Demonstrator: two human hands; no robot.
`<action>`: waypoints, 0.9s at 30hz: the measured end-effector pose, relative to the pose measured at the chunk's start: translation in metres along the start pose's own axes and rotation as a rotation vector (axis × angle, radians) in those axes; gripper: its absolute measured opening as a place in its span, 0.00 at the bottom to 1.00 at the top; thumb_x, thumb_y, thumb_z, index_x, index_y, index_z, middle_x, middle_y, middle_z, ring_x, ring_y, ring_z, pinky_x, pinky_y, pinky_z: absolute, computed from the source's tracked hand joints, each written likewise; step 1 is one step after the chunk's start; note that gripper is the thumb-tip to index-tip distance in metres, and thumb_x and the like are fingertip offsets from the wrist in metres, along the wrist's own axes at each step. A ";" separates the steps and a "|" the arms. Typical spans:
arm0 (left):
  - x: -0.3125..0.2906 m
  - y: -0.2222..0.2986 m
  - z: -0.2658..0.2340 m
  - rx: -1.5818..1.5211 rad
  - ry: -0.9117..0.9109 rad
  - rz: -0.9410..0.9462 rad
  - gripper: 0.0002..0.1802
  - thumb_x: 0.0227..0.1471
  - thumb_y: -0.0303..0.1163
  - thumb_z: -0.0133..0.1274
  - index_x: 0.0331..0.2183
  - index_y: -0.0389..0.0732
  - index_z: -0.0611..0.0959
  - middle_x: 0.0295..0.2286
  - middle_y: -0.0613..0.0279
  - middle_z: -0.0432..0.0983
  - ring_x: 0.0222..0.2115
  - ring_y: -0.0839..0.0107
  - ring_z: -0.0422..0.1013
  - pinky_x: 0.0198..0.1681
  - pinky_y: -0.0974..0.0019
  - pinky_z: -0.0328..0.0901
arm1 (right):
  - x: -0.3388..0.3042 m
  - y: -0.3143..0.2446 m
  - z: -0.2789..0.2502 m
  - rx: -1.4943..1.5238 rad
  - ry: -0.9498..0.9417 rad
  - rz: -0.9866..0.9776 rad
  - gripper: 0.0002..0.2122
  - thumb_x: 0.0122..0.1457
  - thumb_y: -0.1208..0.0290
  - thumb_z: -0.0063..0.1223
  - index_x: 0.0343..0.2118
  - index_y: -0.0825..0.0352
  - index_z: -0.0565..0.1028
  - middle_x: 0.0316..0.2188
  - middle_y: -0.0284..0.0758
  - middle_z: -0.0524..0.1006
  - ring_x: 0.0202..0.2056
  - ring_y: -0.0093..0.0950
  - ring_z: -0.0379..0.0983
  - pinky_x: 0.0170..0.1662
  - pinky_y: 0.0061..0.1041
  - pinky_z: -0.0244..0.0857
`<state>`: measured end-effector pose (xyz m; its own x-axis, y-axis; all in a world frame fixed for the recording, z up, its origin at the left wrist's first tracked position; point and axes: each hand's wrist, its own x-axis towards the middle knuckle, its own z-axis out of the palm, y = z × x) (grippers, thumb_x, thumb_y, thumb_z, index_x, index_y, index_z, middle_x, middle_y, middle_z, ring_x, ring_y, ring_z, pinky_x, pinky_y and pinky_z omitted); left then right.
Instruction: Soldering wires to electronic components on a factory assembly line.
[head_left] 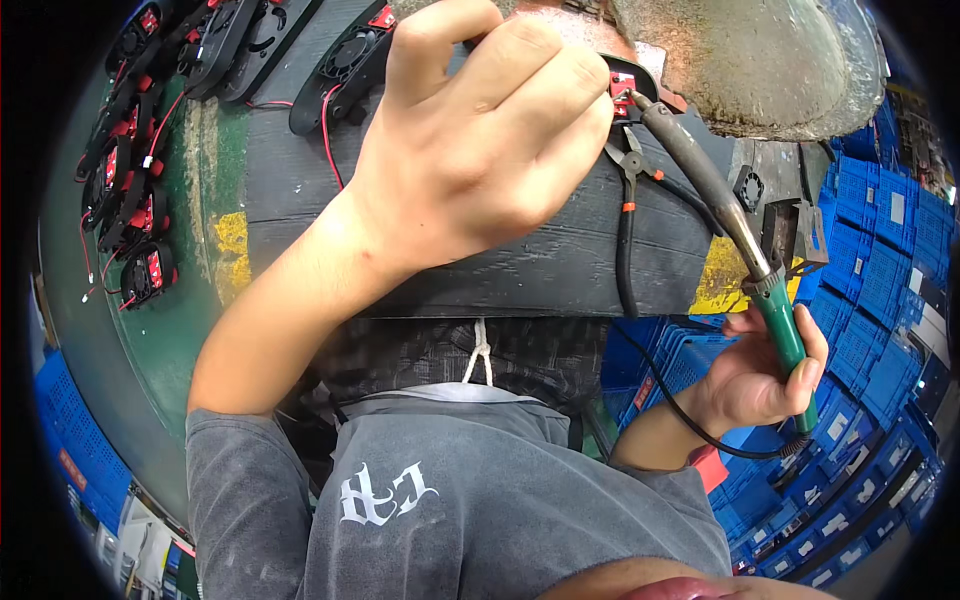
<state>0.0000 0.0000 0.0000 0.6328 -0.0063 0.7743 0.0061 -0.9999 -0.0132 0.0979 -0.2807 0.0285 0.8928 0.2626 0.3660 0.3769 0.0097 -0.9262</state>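
Note:
My right hand (760,375) is wrapped round the green handle of a soldering iron (690,150). Its tip touches or is very close to a small red circuit board (622,88) in a black housing. Over the bench mat my left hand (490,130) is closed, fingers curled beside that board; the hand's back hides whatever they grip. Just right of the left hand lies a pair of cutting pliers (630,170) with black handles and orange bands. Behind it sits a black fan housing (345,60) with a red wire.
More black fan units with red boards (130,190) are lined up on the green surface at the left. A dark, stained board (760,70) stands at the far right. Blue crates (850,260) are stacked at the right, and the iron's cord (660,380) loops below the bench edge.

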 end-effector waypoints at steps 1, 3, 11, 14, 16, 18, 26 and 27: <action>0.001 0.000 0.000 -0.002 0.004 0.003 0.11 0.37 0.31 0.60 0.30 0.47 0.86 0.29 0.74 0.75 0.31 0.76 0.73 0.46 0.66 0.54 | 0.000 -0.001 0.000 0.000 0.007 0.004 0.26 0.62 0.53 0.37 0.46 0.75 0.74 0.26 0.55 0.80 0.20 0.38 0.76 0.22 0.30 0.69; 0.000 0.000 -0.001 0.001 0.004 0.006 0.11 0.36 0.31 0.61 0.30 0.47 0.86 0.29 0.74 0.75 0.31 0.77 0.73 0.46 0.66 0.54 | 0.000 -0.001 0.001 0.006 0.013 0.010 0.26 0.62 0.53 0.37 0.46 0.75 0.74 0.26 0.55 0.80 0.20 0.38 0.76 0.22 0.30 0.69; -0.001 0.001 -0.002 0.000 0.016 0.006 0.11 0.36 0.31 0.60 0.30 0.47 0.85 0.29 0.75 0.75 0.31 0.77 0.72 0.46 0.66 0.54 | 0.001 -0.003 0.008 0.028 0.045 0.004 0.25 0.58 0.54 0.44 0.41 0.77 0.75 0.25 0.56 0.78 0.17 0.40 0.75 0.19 0.31 0.71; 0.000 0.001 -0.005 -0.001 -0.011 0.000 0.12 0.36 0.31 0.60 0.30 0.47 0.86 0.29 0.75 0.75 0.31 0.77 0.72 0.46 0.66 0.54 | 0.000 -0.002 0.008 0.034 0.067 0.019 0.25 0.58 0.54 0.44 0.40 0.78 0.75 0.24 0.56 0.78 0.16 0.40 0.75 0.19 0.31 0.71; -0.001 0.001 -0.005 -0.002 -0.005 -0.001 0.12 0.36 0.31 0.60 0.30 0.47 0.86 0.29 0.75 0.75 0.31 0.77 0.72 0.46 0.66 0.54 | 0.001 -0.002 0.006 0.026 0.062 0.012 0.25 0.58 0.54 0.43 0.40 0.78 0.75 0.24 0.56 0.78 0.16 0.40 0.75 0.19 0.31 0.71; -0.001 0.001 -0.006 -0.003 0.001 -0.002 0.12 0.36 0.31 0.60 0.30 0.47 0.86 0.29 0.75 0.75 0.31 0.77 0.72 0.46 0.66 0.55 | 0.001 0.000 0.003 0.019 0.057 0.006 0.25 0.58 0.54 0.43 0.40 0.78 0.75 0.24 0.56 0.78 0.16 0.40 0.75 0.19 0.31 0.71; 0.000 0.000 -0.005 -0.001 0.006 0.006 0.12 0.37 0.32 0.61 0.31 0.49 0.86 0.28 0.76 0.75 0.31 0.77 0.72 0.45 0.67 0.55 | 0.000 -0.003 -0.001 0.022 0.016 0.009 0.26 0.62 0.53 0.37 0.45 0.77 0.74 0.25 0.54 0.79 0.20 0.37 0.76 0.21 0.29 0.68; 0.000 0.000 -0.005 0.001 0.005 0.006 0.12 0.37 0.32 0.61 0.31 0.49 0.86 0.28 0.76 0.75 0.31 0.77 0.72 0.45 0.67 0.55 | 0.000 -0.002 -0.001 0.024 0.014 0.010 0.26 0.62 0.53 0.37 0.45 0.77 0.74 0.25 0.54 0.79 0.20 0.37 0.76 0.21 0.29 0.68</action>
<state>-0.0040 0.0004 0.0029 0.6291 -0.0123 0.7772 0.0028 -0.9998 -0.0181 0.0976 -0.2818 0.0308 0.8998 0.2489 0.3582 0.3625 0.0302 -0.9315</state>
